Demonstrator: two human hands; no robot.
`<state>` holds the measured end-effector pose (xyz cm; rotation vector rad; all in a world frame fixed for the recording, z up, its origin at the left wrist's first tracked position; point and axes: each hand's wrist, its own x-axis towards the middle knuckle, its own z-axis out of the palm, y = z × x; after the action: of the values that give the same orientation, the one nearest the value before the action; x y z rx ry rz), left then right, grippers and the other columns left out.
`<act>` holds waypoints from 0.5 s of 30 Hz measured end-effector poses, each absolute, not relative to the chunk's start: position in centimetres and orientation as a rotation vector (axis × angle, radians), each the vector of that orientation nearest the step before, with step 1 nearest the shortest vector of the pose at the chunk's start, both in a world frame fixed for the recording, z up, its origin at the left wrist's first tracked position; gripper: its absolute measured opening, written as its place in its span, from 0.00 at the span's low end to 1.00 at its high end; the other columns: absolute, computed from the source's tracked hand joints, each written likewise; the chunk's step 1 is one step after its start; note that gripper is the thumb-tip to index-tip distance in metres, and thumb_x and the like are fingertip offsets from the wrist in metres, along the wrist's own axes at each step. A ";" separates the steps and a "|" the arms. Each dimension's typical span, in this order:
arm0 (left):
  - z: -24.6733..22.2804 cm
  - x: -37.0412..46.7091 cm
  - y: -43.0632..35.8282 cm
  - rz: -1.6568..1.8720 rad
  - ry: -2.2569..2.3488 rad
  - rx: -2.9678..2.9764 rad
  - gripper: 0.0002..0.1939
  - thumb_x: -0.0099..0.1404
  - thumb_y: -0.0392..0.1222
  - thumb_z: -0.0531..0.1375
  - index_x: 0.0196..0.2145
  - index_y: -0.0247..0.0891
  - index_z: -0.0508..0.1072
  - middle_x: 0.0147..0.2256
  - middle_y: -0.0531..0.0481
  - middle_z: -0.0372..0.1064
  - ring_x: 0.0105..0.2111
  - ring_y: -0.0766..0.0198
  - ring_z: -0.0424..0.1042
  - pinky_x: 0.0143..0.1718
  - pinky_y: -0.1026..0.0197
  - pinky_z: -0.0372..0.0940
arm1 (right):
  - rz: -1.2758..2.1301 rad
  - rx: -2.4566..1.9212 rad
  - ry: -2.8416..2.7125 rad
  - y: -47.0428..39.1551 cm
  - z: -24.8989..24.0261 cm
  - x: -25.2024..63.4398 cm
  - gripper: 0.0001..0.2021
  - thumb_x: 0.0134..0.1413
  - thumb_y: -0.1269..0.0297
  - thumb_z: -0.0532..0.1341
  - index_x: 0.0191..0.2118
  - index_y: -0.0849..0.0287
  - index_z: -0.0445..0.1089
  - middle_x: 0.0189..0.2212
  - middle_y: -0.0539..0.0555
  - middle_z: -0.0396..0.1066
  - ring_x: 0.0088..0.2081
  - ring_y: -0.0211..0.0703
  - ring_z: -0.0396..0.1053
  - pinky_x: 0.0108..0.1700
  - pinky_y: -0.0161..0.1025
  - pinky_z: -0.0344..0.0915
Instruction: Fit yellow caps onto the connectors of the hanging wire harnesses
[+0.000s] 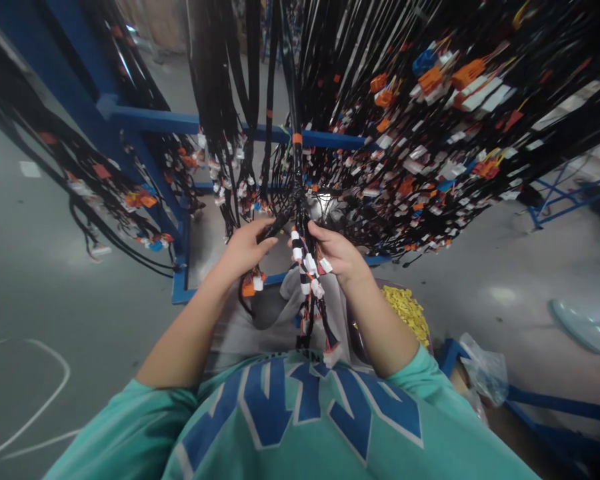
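A black-taped wire harness (297,167) hangs down in front of me and splits into branches at about hand height. My left hand (245,248) is closed round one black branch, thumb and fingers near each other. From its lower side hangs an orange connector (249,288) beside a white one. On the other side, my right hand (337,253) grips the middle branches, its thumb along the dark wires and the other fingers partly hidden behind them. White connectors (310,264) with black bands dangle below the thumb, and further wire ends reach down towards my shirt.
A blue metal frame (150,120) stands ahead, hung with many black harnesses. Dense connectors (420,160) crowd the right side. A container of yellow pieces (406,313) sits by my right forearm. Near the lower right are a plastic bag (486,367) and a blue bar (560,403).
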<state>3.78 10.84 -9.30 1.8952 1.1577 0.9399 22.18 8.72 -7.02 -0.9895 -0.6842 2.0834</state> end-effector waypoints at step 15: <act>-12.7 3.5 8.2 0.567 0.562 0.848 0.18 0.44 0.42 0.66 0.32 0.35 0.65 0.26 0.52 0.68 0.23 0.64 0.69 0.27 0.60 0.63 | 1.938 -1.112 -0.515 9.5 -8.4 22.7 0.18 0.61 0.59 0.42 0.42 0.66 0.62 0.16 0.50 0.68 0.14 0.38 0.64 0.14 0.33 0.62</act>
<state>3.48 8.24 -12.70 0.8483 0.5616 0.5673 22.65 9.47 -8.39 -1.1124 -0.5154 1.9375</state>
